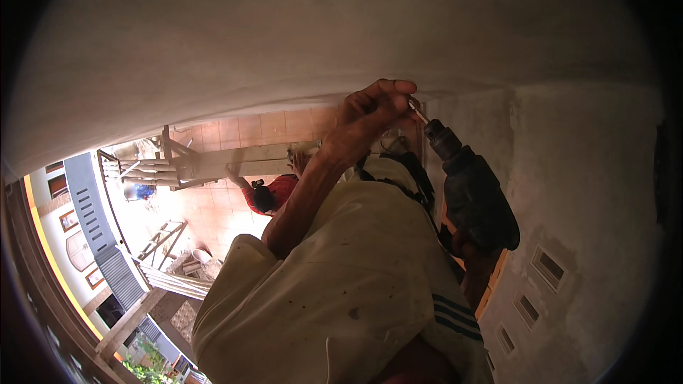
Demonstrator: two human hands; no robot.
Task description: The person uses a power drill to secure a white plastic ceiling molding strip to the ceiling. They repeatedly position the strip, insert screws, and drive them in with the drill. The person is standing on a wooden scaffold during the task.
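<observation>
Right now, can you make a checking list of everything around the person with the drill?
Surface: pale plaster ceiling overhead, meeting a grey wall.
Job's things: dark power drill, its bit angled up at the ceiling.
Clutter: wooden scaffold frame and ladder far below.
Grippers: left hand pinches beside the bit; right hand grips the drill handle.
Cables: nothing seen.
Surroundings: another person in a red shirt on tiled floor below; wall vents.

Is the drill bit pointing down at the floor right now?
No, the drill in the right hand angles its bit up toward the ceiling, where the left hand steadies the tip.
</observation>
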